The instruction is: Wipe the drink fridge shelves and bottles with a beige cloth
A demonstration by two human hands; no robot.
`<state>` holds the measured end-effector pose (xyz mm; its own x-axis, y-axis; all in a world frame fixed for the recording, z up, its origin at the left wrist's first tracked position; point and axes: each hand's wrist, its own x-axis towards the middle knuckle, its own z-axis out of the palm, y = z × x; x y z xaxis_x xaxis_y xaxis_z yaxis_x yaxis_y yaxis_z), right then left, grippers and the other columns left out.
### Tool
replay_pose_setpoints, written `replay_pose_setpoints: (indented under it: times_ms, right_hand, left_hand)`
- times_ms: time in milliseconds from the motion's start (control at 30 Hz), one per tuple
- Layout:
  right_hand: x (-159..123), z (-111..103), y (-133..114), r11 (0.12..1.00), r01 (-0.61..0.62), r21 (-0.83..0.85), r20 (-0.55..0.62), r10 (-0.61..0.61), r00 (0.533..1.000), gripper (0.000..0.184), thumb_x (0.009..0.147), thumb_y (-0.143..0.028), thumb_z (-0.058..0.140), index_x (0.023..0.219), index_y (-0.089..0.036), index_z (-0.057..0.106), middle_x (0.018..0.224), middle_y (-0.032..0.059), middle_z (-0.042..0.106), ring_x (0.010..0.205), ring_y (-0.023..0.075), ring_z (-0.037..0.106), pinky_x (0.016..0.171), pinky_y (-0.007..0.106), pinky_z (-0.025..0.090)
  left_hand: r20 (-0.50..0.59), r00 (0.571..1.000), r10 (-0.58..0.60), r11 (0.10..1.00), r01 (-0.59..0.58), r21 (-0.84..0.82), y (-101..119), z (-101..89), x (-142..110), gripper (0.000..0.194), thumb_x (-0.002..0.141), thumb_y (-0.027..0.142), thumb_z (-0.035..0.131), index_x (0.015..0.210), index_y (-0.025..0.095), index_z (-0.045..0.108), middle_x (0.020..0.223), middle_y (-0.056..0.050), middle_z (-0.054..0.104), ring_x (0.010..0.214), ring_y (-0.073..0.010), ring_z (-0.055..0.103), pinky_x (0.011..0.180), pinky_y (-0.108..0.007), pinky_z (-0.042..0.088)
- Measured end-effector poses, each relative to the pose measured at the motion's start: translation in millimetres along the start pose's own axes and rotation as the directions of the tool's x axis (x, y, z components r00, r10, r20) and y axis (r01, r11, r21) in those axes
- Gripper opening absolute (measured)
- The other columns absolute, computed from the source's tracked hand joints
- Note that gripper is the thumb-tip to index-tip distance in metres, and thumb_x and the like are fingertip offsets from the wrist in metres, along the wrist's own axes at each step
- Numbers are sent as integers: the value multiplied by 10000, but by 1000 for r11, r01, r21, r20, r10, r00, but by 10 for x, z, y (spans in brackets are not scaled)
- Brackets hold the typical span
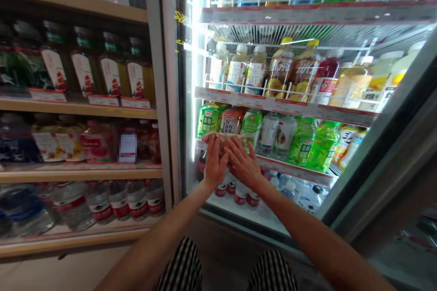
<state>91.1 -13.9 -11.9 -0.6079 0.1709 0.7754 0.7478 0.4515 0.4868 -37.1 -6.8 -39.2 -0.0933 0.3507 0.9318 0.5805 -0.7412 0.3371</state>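
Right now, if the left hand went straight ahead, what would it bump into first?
The left hand seems to touch a pale item; beyond that, probably the green-labelled bottle, or the red-labelled bottle beside it, as depth is unclear.

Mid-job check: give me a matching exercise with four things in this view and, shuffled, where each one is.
Things:
1. left hand
2. pale cloth-like piece
3. yellow-capped bottles
4. checked trousers

Places:
A. second visible fridge shelf from the top
B. bottom edge of the picture
C. beside the right hand
D. touched by both hands

Pairs: 1-C, 2-D, 3-A, 4-B
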Motion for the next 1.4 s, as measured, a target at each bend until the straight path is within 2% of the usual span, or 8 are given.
replay_pose_setpoints:
  times_ms: [267, 400, 600, 800, 967, 1133, 1333, 1400]
  right_hand:
    - [-382, -468, 657, 980, -156, -125, -86, 146, 986, 598, 810, -222, 457, 1377, -203, 270, 1427, 98, 329, 1349, 218, 215, 1098, 487, 96]
    - [-461, -444, 657, 975, -173, -141, -77, 164, 984, 569, 805, -216, 445, 1357, -219, 310, 1407, 92, 368, 1333, 221, 258, 1096, 504, 64]
    - [-472, -397, 620, 973, -198, -120, -112, 185, 976, 539, 804, -224, 456, 1332, -243, 350, 1393, 77, 393, 1322, 217, 284, 1093, 501, 74]
    - [-485, -384, 609, 972, -215, -98, -127, 202, 971, 515, 783, -202, 492, 1291, -227, 407, 1371, 82, 425, 1318, 218, 293, 1094, 504, 71]
    - [-488, -398, 611, 978, -192, -81, -130, 181, 975, 482, 788, -202, 475, 1268, -224, 434, 1359, 87, 440, 1312, 221, 305, 1092, 510, 86]
    - [-477, -412, 607, 979, -190, -79, -148, 177, 973, 490, 782, -188, 474, 1268, -229, 437, 1343, 83, 460, 1302, 221, 325, 1095, 505, 96]
    - [-526, -390, 628, 982, -185, -41, -149, 177, 973, 511, 789, -190, 471, 1291, -264, 411, 1374, 62, 423, 1289, 224, 349, 1091, 508, 118]
    - [-543, -391, 635, 985, -172, -12, -153, 168, 974, 521, 791, -188, 465, 1302, -263, 396, 1385, 63, 406, 1290, 223, 347, 1091, 504, 130]
  left_hand:
    - [50, 942, 333, 915, -336, 224, -259, 115, 429, 407, 867, 347, 443, 1255, 225, 436, 1423, -76, 332, 1343, -250, 236, 1085, -448, 265]
    - [-268, 947, 177, 955, -99, 280, -453, -48, 478, 493, 935, 256, 218, 1395, 118, 109, 1491, -143, -95, 1361, -318, -89, 1085, -597, 63]
    - [243, 827, 507, 826, -547, 140, -226, 181, 366, 395, 862, 393, 438, 1236, 266, 451, 1349, -41, 447, 1294, -197, 349, 1079, -395, 316]
    - [-260, 965, 46, 966, 23, 258, -322, 91, 615, 521, 911, 305, 271, 1387, 120, 170, 1482, -149, 143, 1381, -235, 11, 1123, -511, 105]
    - [295, 766, 571, 781, -618, 91, -243, 134, 590, 508, 866, 324, 415, 1345, 194, 310, 1428, -97, 325, 1354, -231, 207, 1102, -464, 236]
    - [-303, 946, 117, 945, -13, 326, -284, 115, 708, 529, 903, 261, 309, 1403, 168, 162, 1497, -109, 101, 1381, -225, 7, 1127, -496, 119]
    - [296, 709, 640, 703, -696, 146, -238, 142, 596, 500, 879, 321, 411, 1356, 229, 295, 1440, -61, 310, 1361, -189, 183, 1121, -417, 219]
    - [71, 865, 498, 819, -495, 289, -297, 98, 636, 501, 896, 286, 365, 1376, 200, 251, 1474, -73, 222, 1375, -194, 106, 1133, -439, 170]
